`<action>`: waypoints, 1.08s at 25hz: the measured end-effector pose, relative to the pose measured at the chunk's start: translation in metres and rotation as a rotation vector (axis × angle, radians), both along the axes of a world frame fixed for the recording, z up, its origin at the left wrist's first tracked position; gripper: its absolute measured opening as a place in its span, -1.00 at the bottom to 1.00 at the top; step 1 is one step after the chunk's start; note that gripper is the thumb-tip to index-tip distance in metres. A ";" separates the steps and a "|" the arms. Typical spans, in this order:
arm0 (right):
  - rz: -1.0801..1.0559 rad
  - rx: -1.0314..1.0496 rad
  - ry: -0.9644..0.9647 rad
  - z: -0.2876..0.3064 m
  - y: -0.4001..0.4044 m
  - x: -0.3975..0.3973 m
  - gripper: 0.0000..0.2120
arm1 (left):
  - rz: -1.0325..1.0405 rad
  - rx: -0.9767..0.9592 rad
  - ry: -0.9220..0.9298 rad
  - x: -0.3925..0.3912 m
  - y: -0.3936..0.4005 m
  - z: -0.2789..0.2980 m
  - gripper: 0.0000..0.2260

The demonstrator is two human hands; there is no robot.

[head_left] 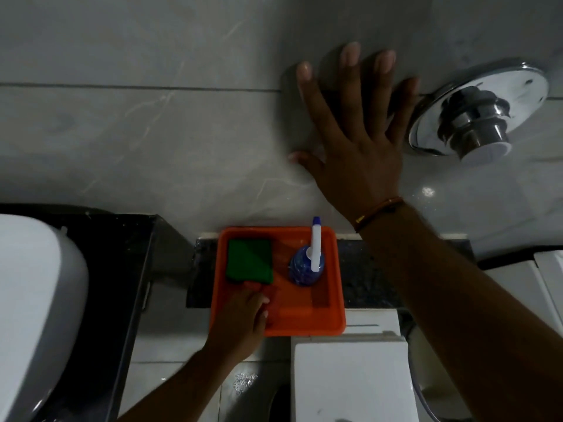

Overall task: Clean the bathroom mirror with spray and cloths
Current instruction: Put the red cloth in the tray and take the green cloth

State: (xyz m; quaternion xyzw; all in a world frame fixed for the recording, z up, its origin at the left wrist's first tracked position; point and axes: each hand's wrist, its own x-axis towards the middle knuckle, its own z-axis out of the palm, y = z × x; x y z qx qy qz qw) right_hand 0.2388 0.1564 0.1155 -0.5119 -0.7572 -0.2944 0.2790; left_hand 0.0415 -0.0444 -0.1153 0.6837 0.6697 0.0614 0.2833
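An orange tray [323, 324] sits on a dark stone ledge below the tiled wall. In it lie a folded green cloth [249, 263] at the left and a blue spray bottle [301, 269] with a white trigger head at the right. My left hand [240, 318] reaches into the tray's near left corner, its fingers closed on a red cloth [271, 296] just below the green one. My right hand [356, 141] is pressed flat against the wall tiles above the tray, fingers spread, holding nothing. No mirror is in view.
A chrome flush valve [475, 117] sticks out of the wall just right of my right hand. A white basin [36, 300] on a black counter fills the left. A white toilet cistern lid [350, 379] lies below the tray.
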 end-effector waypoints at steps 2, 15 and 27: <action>-0.004 0.002 0.004 -0.001 -0.001 -0.002 -0.09 | 0.003 -0.065 -0.008 0.000 0.002 0.000 -0.72; -0.010 -0.034 0.082 -0.003 -0.008 -0.011 0.00 | 0.141 -0.086 0.194 0.011 0.115 0.029 -0.43; 0.015 -0.004 0.085 -0.012 -0.001 -0.009 0.06 | 0.616 -0.011 -0.358 -0.007 0.125 0.025 -0.69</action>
